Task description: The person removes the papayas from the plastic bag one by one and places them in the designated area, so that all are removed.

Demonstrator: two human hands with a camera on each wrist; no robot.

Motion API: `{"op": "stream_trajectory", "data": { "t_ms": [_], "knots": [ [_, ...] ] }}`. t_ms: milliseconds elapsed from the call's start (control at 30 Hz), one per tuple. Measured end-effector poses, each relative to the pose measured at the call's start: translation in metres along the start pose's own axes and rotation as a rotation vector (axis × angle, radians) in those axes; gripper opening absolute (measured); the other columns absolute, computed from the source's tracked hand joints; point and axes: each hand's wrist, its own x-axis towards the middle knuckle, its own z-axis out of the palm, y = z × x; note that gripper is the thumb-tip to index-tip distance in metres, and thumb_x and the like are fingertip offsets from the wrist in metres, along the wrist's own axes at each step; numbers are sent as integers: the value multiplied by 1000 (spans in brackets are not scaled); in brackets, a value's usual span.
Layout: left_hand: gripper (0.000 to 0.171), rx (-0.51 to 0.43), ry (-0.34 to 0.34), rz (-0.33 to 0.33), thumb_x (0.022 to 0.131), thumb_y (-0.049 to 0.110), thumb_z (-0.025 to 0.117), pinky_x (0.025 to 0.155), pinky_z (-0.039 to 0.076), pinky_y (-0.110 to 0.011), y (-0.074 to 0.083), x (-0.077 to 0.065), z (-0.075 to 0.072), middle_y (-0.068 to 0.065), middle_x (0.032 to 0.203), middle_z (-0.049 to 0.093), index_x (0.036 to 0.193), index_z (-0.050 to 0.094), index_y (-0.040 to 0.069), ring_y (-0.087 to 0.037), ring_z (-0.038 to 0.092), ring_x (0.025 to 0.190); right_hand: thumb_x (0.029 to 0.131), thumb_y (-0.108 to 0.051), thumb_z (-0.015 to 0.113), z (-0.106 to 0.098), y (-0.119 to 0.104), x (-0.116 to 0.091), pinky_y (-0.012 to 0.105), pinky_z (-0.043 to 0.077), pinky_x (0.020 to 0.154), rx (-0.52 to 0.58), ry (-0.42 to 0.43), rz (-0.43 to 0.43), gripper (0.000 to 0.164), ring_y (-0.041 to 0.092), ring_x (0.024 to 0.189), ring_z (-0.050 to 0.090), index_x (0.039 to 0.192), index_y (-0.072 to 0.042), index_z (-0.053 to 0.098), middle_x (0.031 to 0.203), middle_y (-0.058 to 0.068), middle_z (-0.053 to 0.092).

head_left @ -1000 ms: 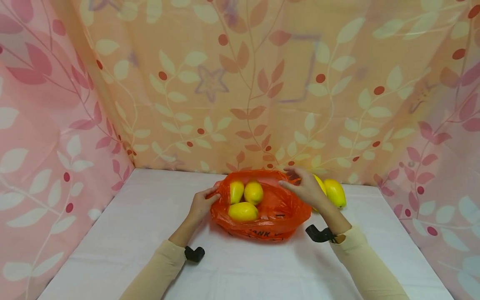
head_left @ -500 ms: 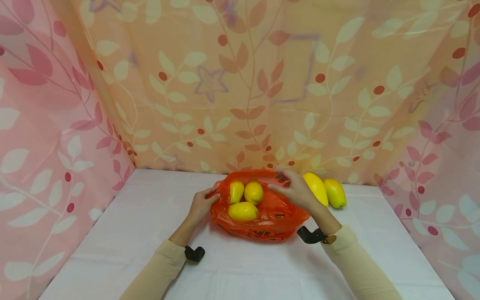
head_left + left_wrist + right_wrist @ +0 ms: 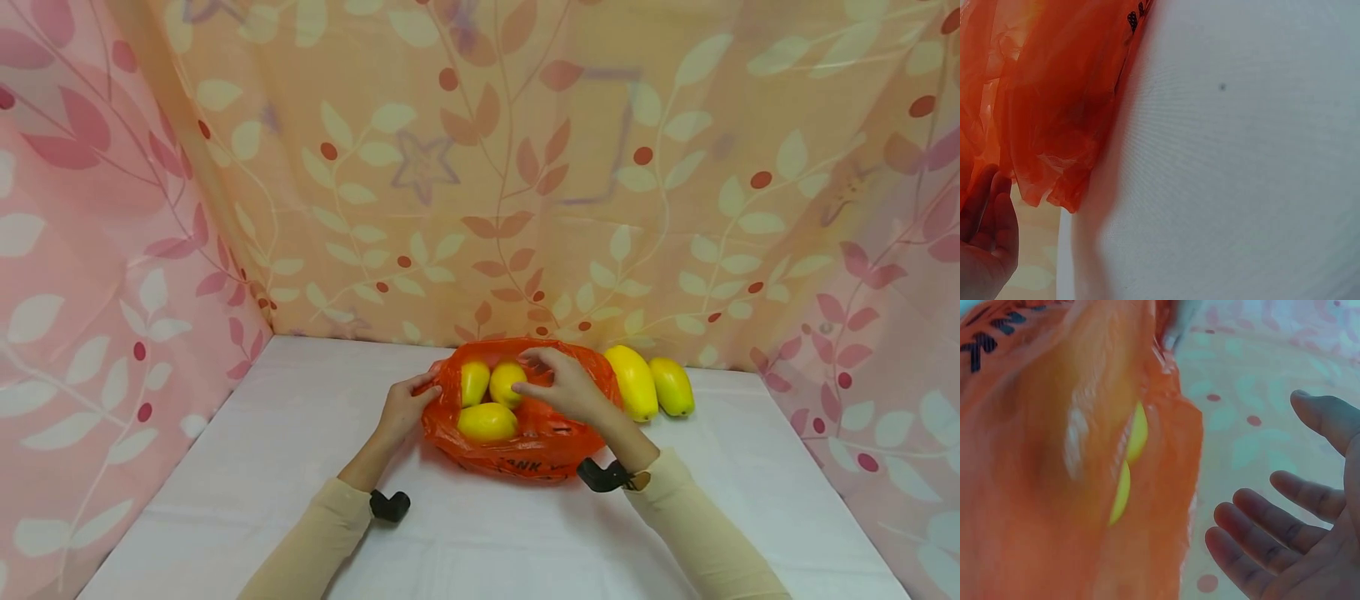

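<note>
Nearest, a black wrist mount (image 3: 390, 507) sits on the left arm, above the white-covered bench (image 3: 480, 542); beyond it the orange plastic bag (image 3: 540, 437) lies mid-bench, mouth gaping, while the left hand (image 3: 402, 408) appears to pinch its left rim between thumb and fingers; the right hand (image 3: 568, 387) hangs over the mouth, fingers spread and thumb apart, holding nothing; whether it touches the fruit beneath I cannot tell. Bunched inside on the left are the front fruit (image 3: 487, 423), the rear-left fruit (image 3: 473, 384) and the rear-right fruit (image 3: 506, 386), all yellow; outside, past the bag's right side, a large yellow fruit (image 3: 632, 383) lies just beside a smaller greenish fruit (image 3: 672, 387); a leaf-patterned curtain (image 3: 487, 183) backs everything. Probably the thin film is the weak point; if the left fingers slip, the rim could collapse, and a fruit catching on it might drag the bag over; black capitals on its front read "ANK", the rest lost in folds.
</note>
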Motion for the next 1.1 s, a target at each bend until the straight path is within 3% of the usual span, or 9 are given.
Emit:
{"op": "stream_trajectory", "data": {
  "t_ms": [700, 900, 1100],
  "knots": [
    [42, 7, 10, 6, 94, 14, 63, 102, 49, -41, 0, 0, 0, -18, 139, 57, 134, 58, 2, -32, 56, 127, 85, -31, 75, 47, 0, 11, 47, 52, 96, -12, -194, 24, 49, 32, 113, 57, 126, -7, 59, 121, 13, 62],
    [42, 1, 11, -11, 94, 15, 63, 102, 49, -41, 0, 0, 1, -17, 139, 57, 134, 58, 3, -31, 56, 127, 85, -38, 74, 60, 4, 16, 41, 52, 93, -162, -262, -13, 50, 24, 103, 57, 122, -7, 62, 117, 9, 62],
    [41, -2, 4, -11, 95, 14, 62, 102, 49, -42, 3, -1, 1, -18, 139, 57, 134, 58, 3, -32, 55, 127, 82, -39, 77, 70, 4, 21, 38, 52, 94, -278, -263, -41, 49, 19, 99, 57, 120, -9, 64, 115, 5, 64]
  ]
}}
